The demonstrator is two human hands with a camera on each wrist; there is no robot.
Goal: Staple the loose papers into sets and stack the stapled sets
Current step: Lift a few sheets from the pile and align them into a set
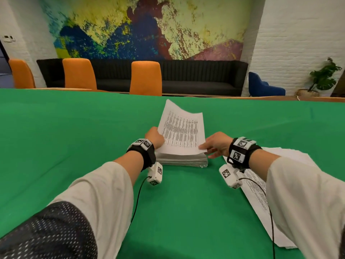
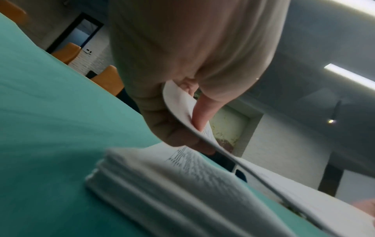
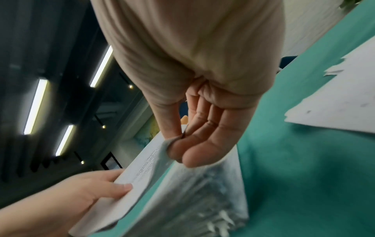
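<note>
Together, left hand (image 1: 155,137) and right hand (image 1: 217,144) pinch printed sheets (image 1: 182,131); each grip clamped above the stack (image 1: 183,161).

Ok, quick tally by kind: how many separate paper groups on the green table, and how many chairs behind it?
Paper groups: 3, the lifted sheets, the thick stack under them, the spread pile at right.
Orange chairs: 3.
Blue chairs: 1.
Total: 7
</note>
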